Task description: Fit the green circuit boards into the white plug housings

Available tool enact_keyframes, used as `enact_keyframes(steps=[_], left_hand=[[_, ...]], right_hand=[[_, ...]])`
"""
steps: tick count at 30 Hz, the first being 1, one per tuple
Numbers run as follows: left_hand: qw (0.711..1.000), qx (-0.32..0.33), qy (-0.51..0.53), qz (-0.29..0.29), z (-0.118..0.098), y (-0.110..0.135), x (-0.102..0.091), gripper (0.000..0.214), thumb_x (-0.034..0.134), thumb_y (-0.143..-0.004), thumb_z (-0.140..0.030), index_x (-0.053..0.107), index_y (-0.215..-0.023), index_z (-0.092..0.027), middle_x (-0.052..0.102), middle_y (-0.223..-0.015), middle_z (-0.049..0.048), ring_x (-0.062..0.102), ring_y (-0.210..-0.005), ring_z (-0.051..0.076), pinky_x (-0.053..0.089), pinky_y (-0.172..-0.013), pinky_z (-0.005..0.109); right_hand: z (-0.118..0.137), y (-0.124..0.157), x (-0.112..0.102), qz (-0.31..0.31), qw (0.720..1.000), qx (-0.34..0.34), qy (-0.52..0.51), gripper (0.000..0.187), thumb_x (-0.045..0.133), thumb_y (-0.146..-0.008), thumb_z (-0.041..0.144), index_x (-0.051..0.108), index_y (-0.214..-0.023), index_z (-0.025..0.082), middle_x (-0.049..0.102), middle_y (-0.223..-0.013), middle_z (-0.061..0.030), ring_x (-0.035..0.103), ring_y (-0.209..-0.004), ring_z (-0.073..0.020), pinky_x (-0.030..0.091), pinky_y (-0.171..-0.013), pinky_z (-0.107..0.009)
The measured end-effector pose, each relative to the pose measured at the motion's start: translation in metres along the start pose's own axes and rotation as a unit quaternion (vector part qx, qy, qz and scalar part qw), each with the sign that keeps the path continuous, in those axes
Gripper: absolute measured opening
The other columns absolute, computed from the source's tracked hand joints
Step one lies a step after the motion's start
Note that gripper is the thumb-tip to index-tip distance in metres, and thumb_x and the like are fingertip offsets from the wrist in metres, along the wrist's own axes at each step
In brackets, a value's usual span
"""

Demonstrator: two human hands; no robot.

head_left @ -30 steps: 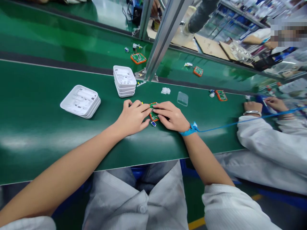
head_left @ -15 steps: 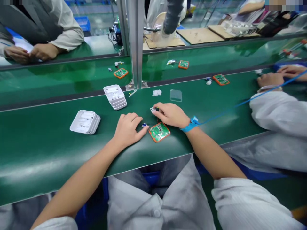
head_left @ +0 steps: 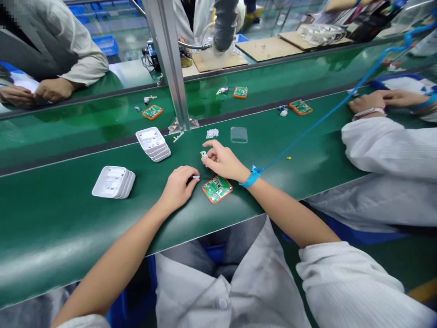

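A green circuit board (head_left: pixel 217 189) with an orange rim lies on the green work surface between my hands. My left hand (head_left: pixel 178 189), left of the board, pinches a small wired component (head_left: pixel 195 176) between thumb and fingertips. Dark wires run from that part to the board. Just above the board, my right hand (head_left: pixel 223 159) grips a small white plastic part (head_left: pixel 204 155) with a yellow bit on it; its index finger is raised. A blue wrist strap (head_left: pixel 251 177) with a cord circles my right wrist.
Two stacks of white plastic housings (head_left: pixel 114 182) (head_left: pixel 152 143) stand at left. Beyond my hands lie small clear pieces (head_left: pixel 212 133), a clear square cover (head_left: pixel 239 135) and a white-yellow stick (head_left: pixel 178 136). A metal post (head_left: pixel 172 68) rises behind. A co-worker's hands (head_left: pixel 368 102) are at right.
My left thumb and fingers have closed on the small blue-faced component that lay beside them. My right index finger has lifted. The view has shifted, and a yellow bit now shows at right.
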State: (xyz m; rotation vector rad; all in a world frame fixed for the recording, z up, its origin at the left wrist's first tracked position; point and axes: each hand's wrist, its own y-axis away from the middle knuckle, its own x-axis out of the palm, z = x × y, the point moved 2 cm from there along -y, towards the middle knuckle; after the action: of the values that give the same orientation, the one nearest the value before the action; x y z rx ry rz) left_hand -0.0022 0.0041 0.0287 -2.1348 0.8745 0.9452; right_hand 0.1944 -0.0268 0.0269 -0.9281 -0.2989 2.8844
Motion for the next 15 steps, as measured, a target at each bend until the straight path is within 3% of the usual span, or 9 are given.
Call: enact_keyframes(steps=[4, 8, 12, 15], left_hand=[[0.989, -0.062, 0.122, -0.061, 0.004, 0.0, -0.002, 0.012, 0.065, -0.092, -0.029, 0.069, -0.095, -0.019, 0.074, -0.095, 0.0044, 0.067, -0.084, 0.017, 0.054, -0.08, 0.031], [0.941, -0.146, 0.278, -0.123, 0.014, 0.0, 0.002, 0.023, 0.079, -0.079, -0.035, 0.071, -0.093, -0.018, 0.073, -0.089, 0.0032, 0.065, -0.078, 0.016, 0.052, -0.075, 0.029], [0.916, -0.177, 0.333, -0.138, 0.019, 0.0, 0.004, 0.027, 0.083, -0.074, -0.037, 0.072, -0.09, -0.018, 0.069, -0.082, 0.0017, 0.06, -0.073, 0.013, 0.048, -0.07, 0.026], [0.921, -0.181, 0.32, -0.131, 0.021, 0.0, 0.003, 0.027, 0.082, -0.076, -0.04, 0.073, -0.09, -0.018, 0.069, -0.081, 0.0021, 0.06, -0.072, 0.013, 0.048, -0.069, 0.026]], right_hand=[[-0.001, -0.004, 0.012, -0.015, 0.985, 0.051, -0.161, 0.037, 0.048, -0.093, 0.016, 0.056, -0.128, 0.015, 0.069, -0.086, -0.0019, 0.063, -0.071, -0.0134, 0.052, -0.069, -0.028], [0.0, -0.008, 0.02, -0.004, 0.944, 0.115, -0.31, 0.033, 0.045, -0.093, 0.016, 0.058, -0.122, 0.016, 0.067, -0.085, -0.0005, 0.062, -0.068, -0.0115, 0.054, -0.065, -0.025], [0.003, -0.006, 0.018, 0.002, 0.93, 0.101, -0.353, 0.028, 0.056, -0.093, 0.023, 0.057, -0.121, 0.018, 0.065, -0.082, 0.0012, 0.061, -0.067, -0.011, 0.056, -0.065, -0.024], [-0.001, -0.004, 0.014, 0.025, 0.931, 0.069, -0.358, 0.044, 0.066, -0.09, 0.027, 0.053, -0.132, 0.02, 0.066, -0.088, 0.0004, 0.064, -0.073, -0.0126, 0.058, -0.069, -0.026]])
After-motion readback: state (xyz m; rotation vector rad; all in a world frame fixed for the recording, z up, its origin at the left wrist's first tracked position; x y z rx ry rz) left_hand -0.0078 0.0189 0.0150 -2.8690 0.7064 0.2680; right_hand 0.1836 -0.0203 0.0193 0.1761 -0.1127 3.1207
